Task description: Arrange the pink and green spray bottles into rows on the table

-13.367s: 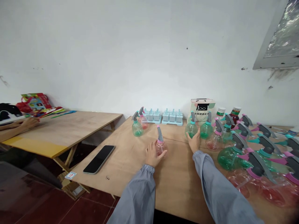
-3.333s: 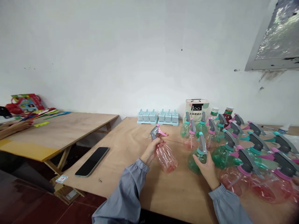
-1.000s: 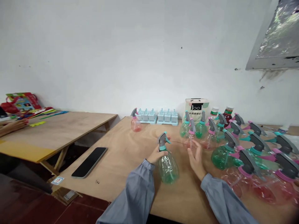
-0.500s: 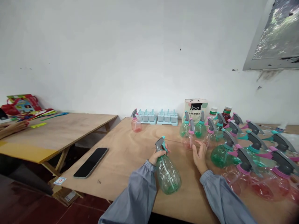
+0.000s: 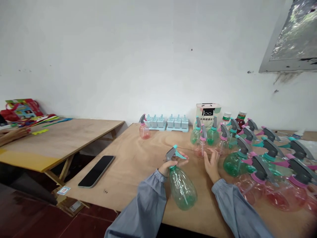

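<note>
My left hand [image 5: 166, 167] is closed round the neck of a green see-through spray bottle [image 5: 183, 190] with a grey and teal trigger head. The bottle is tilted, its head to the upper left, and a little green liquid lies in its bottom. Some fingers of that hand stretch out behind the trigger. To the right, my right hand [image 5: 212, 164] is open, palm facing left, holding nothing. Its fingertips are close to a pink spray bottle [image 5: 201, 148]; whether they touch it I cannot tell.
Several green and pink spray bottles [image 5: 234, 163] crowd the table's right side. Along the wall stand a lone pink spray bottle [image 5: 144, 131], light-blue popsicle moulds [image 5: 158, 123] and a paper bag [image 5: 207, 114]. A phone [image 5: 97, 172] lies left. Another person's hand [image 5: 16, 133] rests over the neighbouring table [image 5: 81, 132].
The green spray bottle has swung slightly right and tilted more in my left hand. Its trigger now points to the right, with the fingers stretched out behind it. My right hand has barely moved.
</note>
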`<state>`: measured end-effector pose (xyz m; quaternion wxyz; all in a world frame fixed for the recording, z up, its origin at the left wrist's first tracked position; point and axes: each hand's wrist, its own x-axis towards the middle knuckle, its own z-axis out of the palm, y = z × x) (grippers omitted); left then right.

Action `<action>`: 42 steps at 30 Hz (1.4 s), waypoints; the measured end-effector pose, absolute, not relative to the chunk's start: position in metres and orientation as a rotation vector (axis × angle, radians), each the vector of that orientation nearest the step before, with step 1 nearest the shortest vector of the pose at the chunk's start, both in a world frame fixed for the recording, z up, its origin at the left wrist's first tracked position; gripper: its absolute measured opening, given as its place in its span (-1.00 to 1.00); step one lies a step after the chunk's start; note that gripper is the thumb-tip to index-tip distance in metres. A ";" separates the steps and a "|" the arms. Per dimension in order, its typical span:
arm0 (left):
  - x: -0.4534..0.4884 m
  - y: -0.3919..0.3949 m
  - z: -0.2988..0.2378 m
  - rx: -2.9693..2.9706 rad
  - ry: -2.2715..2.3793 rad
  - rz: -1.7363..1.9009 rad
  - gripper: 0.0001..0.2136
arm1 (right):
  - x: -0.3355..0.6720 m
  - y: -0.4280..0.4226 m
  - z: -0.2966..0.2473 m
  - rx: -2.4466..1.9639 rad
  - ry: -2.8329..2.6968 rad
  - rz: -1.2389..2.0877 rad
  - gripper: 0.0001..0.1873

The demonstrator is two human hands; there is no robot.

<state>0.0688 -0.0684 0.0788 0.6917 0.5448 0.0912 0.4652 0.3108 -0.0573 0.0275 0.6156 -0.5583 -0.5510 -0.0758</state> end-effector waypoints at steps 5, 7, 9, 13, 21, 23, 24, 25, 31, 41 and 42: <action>0.068 -0.069 0.082 1.241 0.217 1.165 -0.82 | 0.311 -0.057 0.027 -1.266 -1.275 -0.167 -0.53; 0.067 -0.069 0.084 1.180 0.234 1.143 -0.75 | 0.311 -0.057 0.027 -1.268 -1.274 -0.168 -0.53; 0.067 -0.069 0.085 1.152 0.258 1.147 -0.68 | 0.311 -0.057 0.027 -1.270 -1.273 -0.163 -0.54; 0.066 -0.069 0.086 1.225 0.311 1.219 -0.89 | 0.311 -0.057 0.028 -1.264 -1.267 -0.164 -0.54; 0.069 -0.069 0.083 1.245 0.308 1.187 -0.74 | 0.314 -0.053 0.023 -1.266 -1.264 -0.220 -0.51; 0.071 -0.069 0.085 1.265 0.329 1.259 -0.87 | 0.315 -0.051 0.021 -1.259 -1.256 -0.252 -0.51; 0.070 -0.069 0.087 1.275 0.344 1.290 -0.91 | 0.316 -0.051 0.021 -1.255 -1.251 -0.269 -0.51; 0.067 -0.069 0.090 1.291 0.361 1.309 -0.91 | 0.316 -0.050 0.020 -1.252 -1.248 -0.283 -0.51; 0.001 -0.063 0.119 1.620 0.690 1.386 -0.68 | 0.317 -0.047 0.016 -1.277 -1.248 -0.285 -0.40; -0.115 0.003 0.106 1.546 1.489 1.661 -0.41 | 0.318 -0.028 0.003 -1.422 -1.250 -0.093 0.11; -0.117 0.005 0.100 1.544 1.560 1.692 -0.45 | 0.319 -0.027 0.003 -1.419 -1.258 -0.072 0.14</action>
